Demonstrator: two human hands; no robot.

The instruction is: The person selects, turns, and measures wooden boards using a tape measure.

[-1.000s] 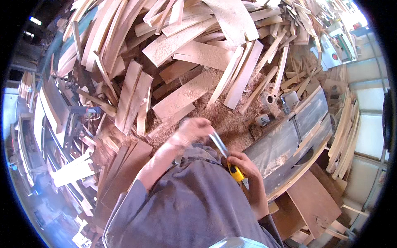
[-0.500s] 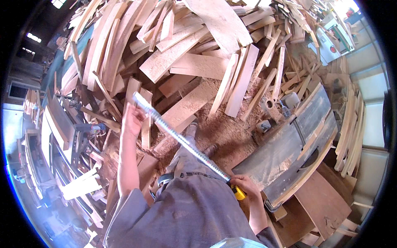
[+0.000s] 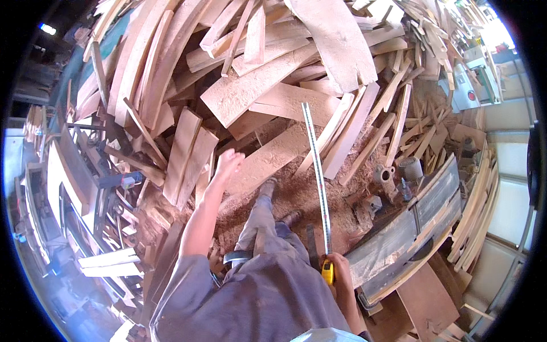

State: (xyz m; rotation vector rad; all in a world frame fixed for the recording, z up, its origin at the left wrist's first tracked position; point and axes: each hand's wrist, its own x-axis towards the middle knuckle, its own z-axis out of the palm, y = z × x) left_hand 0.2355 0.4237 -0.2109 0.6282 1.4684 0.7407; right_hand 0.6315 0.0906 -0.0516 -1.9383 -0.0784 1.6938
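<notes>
In my right hand (image 3: 340, 268), near the front of my body, is a yellow tape measure (image 3: 327, 273), with the fingers wrapped round its case. Its pale metal blade (image 3: 317, 176) sticks out long and nearly straight ahead, with the free end over the wood pile. My left hand (image 3: 230, 163) is raised at the left of the blade, apart from it. Its fingers look curled together, slightly blurred, with nothing seen in them. Below it lies a wide rough board (image 3: 268, 159) dusted with sawdust.
A large heap of loose boards (image 3: 256, 80) rises ahead. Sawdust (image 3: 296, 194) covers the floor about my feet. At right stands a flat grey machine table (image 3: 393, 239), with long strips of wood (image 3: 476, 205) leaning beyond it. More boards and machinery (image 3: 74, 176) crowd the left.
The blade's free end has swung from beside my left hand to the right and now points ahead. My left hand has moved a little right, its fingers now curled. The view has shifted slightly.
</notes>
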